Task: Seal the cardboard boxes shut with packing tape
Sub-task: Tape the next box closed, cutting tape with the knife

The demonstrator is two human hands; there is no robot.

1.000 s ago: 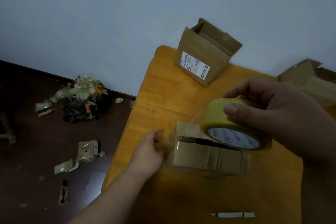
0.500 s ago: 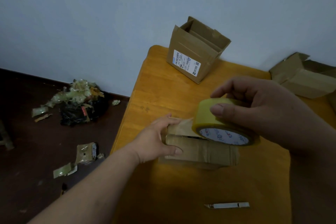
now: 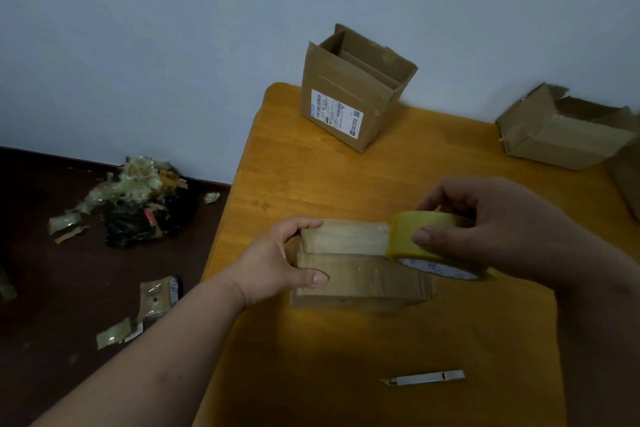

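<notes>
while left hand (image 3: 277, 262) still grips box (image 3: 349, 270) end, right hand (image 3: 498, 229), pinching tape roll (image 3: 429, 243), has drawn it rightward, laying tape along the top.

Smooth varnished wood for the table (image 3: 346, 177); matt brown cardboard for the boxes (image 3: 349, 274), one under glossy clear tape; shiny yellowish plastic on the tape roll (image 3: 408, 232); a paper label (image 3: 336, 113), white and printed.
</notes>
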